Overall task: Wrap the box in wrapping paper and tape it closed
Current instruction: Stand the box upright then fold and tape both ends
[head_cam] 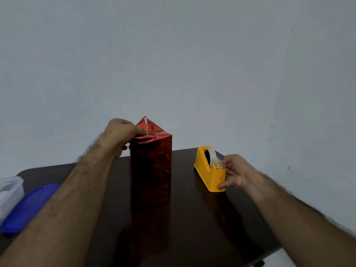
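Centrally on dark table (192, 218): box (151, 170), upright, tall, sheathed in glossy red foil wrapping paper (154, 128); top flaps partly folded, one triangular flap standing up, silver underside showing. Left hand (119, 134) presses top fold, fingers holding paper at upper edge. Right hand (234, 172) at yellow tape dispenser (209, 170), well right of box; fingers pinch tape end at cutter, thumb against dispenser base. Far left: blue lid (28, 207), clear container (9, 189).

The wrapping paper (151, 166) on the box is red metallic foil, super glossy and a bit crinkled up top; the tape dispenser (209, 170) looks like smooth yellow plastic with a clear shiny tape roll (211, 154); the table (192, 218) is dark with a polished sheen; the blue lid (28, 207) is glossy plastic; the container (9, 191) is frosted plastic.
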The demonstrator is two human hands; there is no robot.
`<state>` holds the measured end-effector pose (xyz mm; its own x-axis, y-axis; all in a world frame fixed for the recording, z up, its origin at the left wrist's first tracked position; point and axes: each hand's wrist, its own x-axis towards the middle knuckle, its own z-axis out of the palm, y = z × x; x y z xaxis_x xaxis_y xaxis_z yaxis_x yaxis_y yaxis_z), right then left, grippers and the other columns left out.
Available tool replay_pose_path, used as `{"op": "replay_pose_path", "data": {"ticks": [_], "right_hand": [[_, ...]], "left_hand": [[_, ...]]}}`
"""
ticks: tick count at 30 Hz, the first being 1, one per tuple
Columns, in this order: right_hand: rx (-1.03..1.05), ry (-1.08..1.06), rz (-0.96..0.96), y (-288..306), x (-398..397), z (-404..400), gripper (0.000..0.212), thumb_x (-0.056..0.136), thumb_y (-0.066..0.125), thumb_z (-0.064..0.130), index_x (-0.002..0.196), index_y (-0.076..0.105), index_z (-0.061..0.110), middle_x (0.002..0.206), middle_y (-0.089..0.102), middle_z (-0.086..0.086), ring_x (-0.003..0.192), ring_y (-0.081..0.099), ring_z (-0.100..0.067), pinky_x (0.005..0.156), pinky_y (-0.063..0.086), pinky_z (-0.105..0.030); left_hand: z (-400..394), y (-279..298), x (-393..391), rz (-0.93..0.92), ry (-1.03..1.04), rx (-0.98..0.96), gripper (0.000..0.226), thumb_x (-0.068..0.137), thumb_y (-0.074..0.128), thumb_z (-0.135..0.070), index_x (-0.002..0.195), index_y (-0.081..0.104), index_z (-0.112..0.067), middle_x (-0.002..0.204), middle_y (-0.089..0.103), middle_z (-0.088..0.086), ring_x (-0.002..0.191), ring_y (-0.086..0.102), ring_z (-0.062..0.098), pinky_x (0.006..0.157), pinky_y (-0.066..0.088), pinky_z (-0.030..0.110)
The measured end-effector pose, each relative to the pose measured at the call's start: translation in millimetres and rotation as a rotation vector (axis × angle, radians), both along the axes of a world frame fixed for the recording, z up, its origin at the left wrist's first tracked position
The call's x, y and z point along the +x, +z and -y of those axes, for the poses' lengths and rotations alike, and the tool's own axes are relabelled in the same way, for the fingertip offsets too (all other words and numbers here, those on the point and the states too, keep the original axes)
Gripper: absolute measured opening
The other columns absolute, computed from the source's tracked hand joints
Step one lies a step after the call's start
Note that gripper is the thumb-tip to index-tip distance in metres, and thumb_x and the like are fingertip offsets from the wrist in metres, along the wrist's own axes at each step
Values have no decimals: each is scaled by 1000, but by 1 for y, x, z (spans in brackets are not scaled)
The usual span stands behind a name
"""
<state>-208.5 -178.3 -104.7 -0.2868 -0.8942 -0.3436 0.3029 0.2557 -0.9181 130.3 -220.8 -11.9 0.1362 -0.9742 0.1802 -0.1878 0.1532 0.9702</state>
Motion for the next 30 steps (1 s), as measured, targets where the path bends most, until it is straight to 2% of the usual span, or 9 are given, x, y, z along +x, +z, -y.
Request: {"op": "replay_pose_path", "data": {"ticks": [6, 11, 14, 17, 20, 24, 26, 30], "right_hand": [[-90, -54, 65, -12, -2, -9, 13, 87, 53, 0, 99, 56, 4, 120, 52, -15, 139, 44, -44, 107, 34, -83], [-102, -68, 46, -18, -1, -12, 26, 82, 55, -1, 107, 59, 3, 139, 52, -18, 138, 46, -48, 106, 38, -81], [-107, -84, 23, -24, -2, -13, 38, 79, 59, -1, 117, 61, 2, 135, 57, -18, 124, 56, -46, 99, 45, -80], [-111, -91, -7, -26, -2, -14, 36, 81, 63, 2, 117, 64, 6, 129, 61, -17, 119, 60, -46, 95, 50, -77], [-108, -77, -38, -27, -1, -15, 30, 88, 70, 13, 117, 67, 7, 129, 63, -16, 121, 60, -45, 94, 53, -73], [-65, -128, -63, -31, 0, -17, 36, 89, 78, 6, 120, 62, 6, 143, 59, -16, 133, 58, -43, 94, 57, -66], [-62, -127, -65, -35, 1, -19, 30, 88, 80, 6, 111, 61, 7, 145, 59, -17, 134, 57, -41, 92, 60, -63], [-66, -151, -86, -42, 3, -21, 35, 88, 85, 11, 112, 59, 10, 145, 58, -19, 136, 56, -40, 86, 63, -59]], "left_hand": [[1, 0, -1, -9, -9, 8, 44, 73, 93, -12, 110, 68, -8, 111, 72, 12, 106, 69, 28, 102, 55, 58], [1, -1, 1, -4, -8, 11, 44, 72, 93, -14, 108, 67, -11, 110, 71, 10, 111, 68, 29, 102, 55, 59], [1, -1, 2, -1, -11, 15, 44, 71, 93, -15, 107, 68, -12, 112, 71, 10, 110, 69, 29, 101, 55, 60], [0, -1, 2, 4, -12, 17, 44, 72, 93, -16, 108, 68, -11, 114, 72, 10, 109, 69, 28, 100, 56, 59], [1, -2, 2, 9, -10, 20, 46, 70, 94, -17, 109, 69, -12, 115, 72, 10, 109, 69, 29, 99, 57, 59], [2, -2, 3, 9, -12, 30, 48, 69, 94, -18, 109, 69, -13, 115, 72, 10, 109, 69, 29, 98, 57, 59], [3, -2, 4, 7, -10, 34, 47, 70, 94, -18, 109, 69, -13, 115, 72, 9, 109, 69, 29, 99, 56, 59], [4, -2, 4, -1, -8, 35, 48, 70, 94, -18, 110, 69, -12, 113, 72, 9, 110, 68, 29, 99, 56, 60]]}}
